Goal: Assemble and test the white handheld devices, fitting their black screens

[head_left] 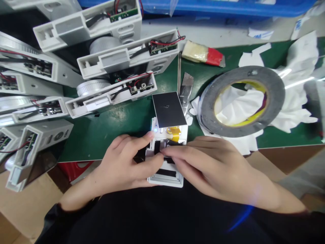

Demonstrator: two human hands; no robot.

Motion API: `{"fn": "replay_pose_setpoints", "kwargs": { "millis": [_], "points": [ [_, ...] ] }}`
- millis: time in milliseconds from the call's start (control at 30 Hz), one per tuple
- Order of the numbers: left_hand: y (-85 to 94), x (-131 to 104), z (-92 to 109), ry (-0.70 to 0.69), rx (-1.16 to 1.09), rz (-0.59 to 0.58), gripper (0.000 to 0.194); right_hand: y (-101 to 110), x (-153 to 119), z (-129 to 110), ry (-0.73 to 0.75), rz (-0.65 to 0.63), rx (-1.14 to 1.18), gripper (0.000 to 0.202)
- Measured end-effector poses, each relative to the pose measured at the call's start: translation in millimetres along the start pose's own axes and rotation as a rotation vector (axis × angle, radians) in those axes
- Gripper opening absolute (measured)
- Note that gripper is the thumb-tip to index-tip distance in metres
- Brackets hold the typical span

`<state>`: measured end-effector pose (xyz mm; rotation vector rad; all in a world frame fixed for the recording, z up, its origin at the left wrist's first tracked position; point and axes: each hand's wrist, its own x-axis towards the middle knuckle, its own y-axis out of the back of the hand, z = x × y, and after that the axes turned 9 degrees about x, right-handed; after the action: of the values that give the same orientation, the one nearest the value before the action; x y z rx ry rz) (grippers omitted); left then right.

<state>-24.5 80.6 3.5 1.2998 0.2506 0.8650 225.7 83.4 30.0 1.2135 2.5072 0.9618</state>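
A small white device housing (166, 181) is at the table's near edge, its inside facing up, with black strips across it. From its far end an orange flex cable (174, 133) runs towards a black screen panel (169, 109), which is folded out away from me. My left hand (129, 159) grips the housing's left side, thumb pressed on the inside. Over the right part of the housing, my right hand (205, 166) has thumb and index finger pinched together at the inside; what they hold is hidden. A bluish light shines at the housing's far left corner.
Several opened white devices with wires and circuit boards, one of them a device (111, 95), stand at the left. To the right, a grey tape roll (243, 130) lies on white liner scraps (299, 84). Behind are a red-and-cream wrapped tool (203, 54) and a blue tray (228, 8).
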Motion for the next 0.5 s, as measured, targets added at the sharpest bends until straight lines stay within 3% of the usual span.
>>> {"fn": "replay_pose_setpoints", "kwargs": {
  "millis": [133, 333, 500],
  "points": [
    [5.3, 4, -2, -0.035, 0.021, -0.060, 0.029, 1, 0, -1, -0.065, 0.043, 0.107, 0.022],
    [9.6, 10, -2, -0.079, 0.025, -0.117, 0.024, 4, -10, -13, -0.289, 0.284, 0.194, 0.009],
    [8.4, 10, -2, -0.068, 0.014, -0.120, 0.032, -1, -4, -23, -0.367, 0.225, 0.065, 0.013]
  ]
}}
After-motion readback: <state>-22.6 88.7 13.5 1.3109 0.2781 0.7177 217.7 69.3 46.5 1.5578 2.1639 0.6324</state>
